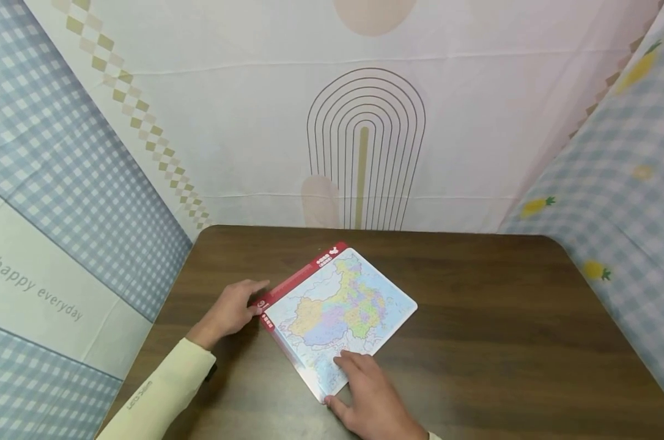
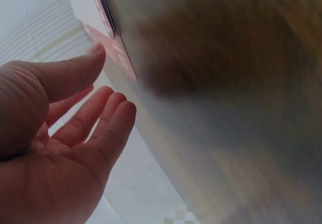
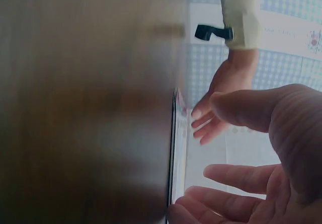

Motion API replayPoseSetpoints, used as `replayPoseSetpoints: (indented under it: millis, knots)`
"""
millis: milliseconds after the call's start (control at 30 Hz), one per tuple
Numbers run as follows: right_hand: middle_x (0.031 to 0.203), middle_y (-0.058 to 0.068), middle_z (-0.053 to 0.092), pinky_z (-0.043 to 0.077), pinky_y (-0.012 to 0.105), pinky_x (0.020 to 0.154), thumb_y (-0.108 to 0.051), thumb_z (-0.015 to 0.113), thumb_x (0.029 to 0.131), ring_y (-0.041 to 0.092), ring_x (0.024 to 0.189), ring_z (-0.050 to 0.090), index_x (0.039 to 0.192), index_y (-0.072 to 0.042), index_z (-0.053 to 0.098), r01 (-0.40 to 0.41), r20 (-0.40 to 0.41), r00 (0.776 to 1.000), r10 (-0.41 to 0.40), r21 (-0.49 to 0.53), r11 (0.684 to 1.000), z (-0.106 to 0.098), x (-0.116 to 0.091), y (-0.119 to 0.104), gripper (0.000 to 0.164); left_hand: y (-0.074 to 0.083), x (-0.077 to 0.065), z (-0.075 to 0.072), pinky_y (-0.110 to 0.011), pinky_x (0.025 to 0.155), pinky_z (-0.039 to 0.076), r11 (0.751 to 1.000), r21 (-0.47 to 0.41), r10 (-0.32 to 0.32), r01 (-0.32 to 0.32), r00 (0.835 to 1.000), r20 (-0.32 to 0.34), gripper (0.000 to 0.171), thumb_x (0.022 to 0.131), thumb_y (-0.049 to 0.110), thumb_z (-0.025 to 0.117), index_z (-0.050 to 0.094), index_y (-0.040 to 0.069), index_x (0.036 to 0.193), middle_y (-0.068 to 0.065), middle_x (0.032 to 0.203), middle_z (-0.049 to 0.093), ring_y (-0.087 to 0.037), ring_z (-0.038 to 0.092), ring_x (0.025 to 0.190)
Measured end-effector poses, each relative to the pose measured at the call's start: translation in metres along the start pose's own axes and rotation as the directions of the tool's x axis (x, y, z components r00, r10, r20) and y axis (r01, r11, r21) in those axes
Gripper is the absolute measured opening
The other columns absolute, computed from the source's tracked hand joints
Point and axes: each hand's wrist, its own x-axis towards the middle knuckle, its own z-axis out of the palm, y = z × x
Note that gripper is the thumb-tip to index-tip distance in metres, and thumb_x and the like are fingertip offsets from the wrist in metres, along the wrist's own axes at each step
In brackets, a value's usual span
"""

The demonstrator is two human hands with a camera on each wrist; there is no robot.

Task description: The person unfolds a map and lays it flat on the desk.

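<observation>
A flat map board of China (image 1: 332, 305) with a red border along its far-left side lies tilted on the brown table. Its thin dark edge (image 3: 172, 148) shows side-on in the right wrist view. At the board's red left corner is my left hand (image 1: 232, 308), thumb and fingers spread apart; whether the thumb touches the corner I cannot tell. My right hand (image 1: 373, 394) is at the near end, its fingertips over the map's lower edge and its thumb by the near corner. Loosely bent fingers show on the right hand (image 3: 251, 183) in its wrist view.
The brown wooden table (image 1: 502, 342) extends to the right of the board. Behind it hangs a pale cloth (image 1: 244, 134) with an arch pattern. Checked cloths hang on the left (image 1: 73, 153) and right (image 1: 629, 201).
</observation>
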Motion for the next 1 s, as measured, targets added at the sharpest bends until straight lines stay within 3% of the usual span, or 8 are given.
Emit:
replayPoseSetpoints:
  millis: [300,567,1000]
  knots:
    - [0.141,0.009,0.064,0.055,0.042,0.101,-0.042,0.087,0.086,0.029,0.126,0.06,0.133,-0.006,0.068,-0.015,0.06,0.998,0.016,-0.015,1.0,0.009,-0.002,-0.018,0.062,-0.009,0.008,-0.001,-0.053,0.104,0.055,0.999,0.015,0.05,-0.051,0.997,0.061,0.057,0.091,0.001,0.08,0.062,0.0,0.145,-0.018,0.139,0.069,-0.036,0.066,0.125]
    - [0.138,0.015,0.064,0.059,0.043,0.093,-0.034,0.092,0.082,0.032,0.124,0.061,0.131,-0.002,0.068,-0.027,0.003,1.0,0.028,-0.06,0.998,0.019,-0.001,-0.026,0.063,-0.011,0.009,0.0,-0.049,0.099,0.057,0.999,0.002,0.034,-0.034,0.996,0.086,0.051,0.09,-0.001,0.08,0.069,0.006,0.139,-0.014,0.133,0.073,-0.029,0.068,0.118]
    - [0.132,0.016,0.068,0.06,0.044,0.09,-0.026,0.091,0.082,0.031,0.119,0.063,0.13,0.001,0.067,-0.033,-0.065,0.998,0.025,-0.111,0.993,0.024,-0.001,-0.026,0.06,-0.007,0.01,-0.001,-0.037,0.085,0.055,1.0,0.009,-0.012,0.011,0.993,0.121,0.05,0.09,0.001,0.081,0.072,0.012,0.138,-0.012,0.126,0.076,-0.02,0.065,0.096]
